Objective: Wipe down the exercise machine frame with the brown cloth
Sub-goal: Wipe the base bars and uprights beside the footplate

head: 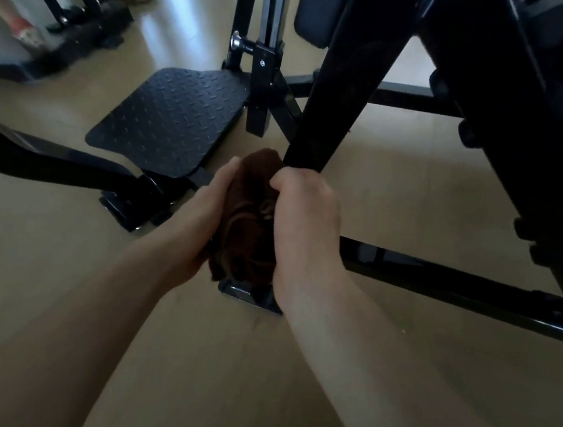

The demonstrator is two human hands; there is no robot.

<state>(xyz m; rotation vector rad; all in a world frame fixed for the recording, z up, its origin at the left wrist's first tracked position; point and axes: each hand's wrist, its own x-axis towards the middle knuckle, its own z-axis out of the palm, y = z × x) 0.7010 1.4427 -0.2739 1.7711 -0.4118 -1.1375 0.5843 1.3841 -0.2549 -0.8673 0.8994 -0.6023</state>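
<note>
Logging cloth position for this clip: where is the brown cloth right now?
In the head view, centre frame, the brown cloth is bunched between the left hand and right hand, at the foot of the slanted frame bar.

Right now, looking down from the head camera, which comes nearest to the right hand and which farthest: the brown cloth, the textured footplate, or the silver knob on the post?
1. Brown cloth: gripped by the right hand, just to its left.
2. Textured footplate: up and to the left, on the floor.
3. Silver knob: farthest, high on the upright post.
</note>
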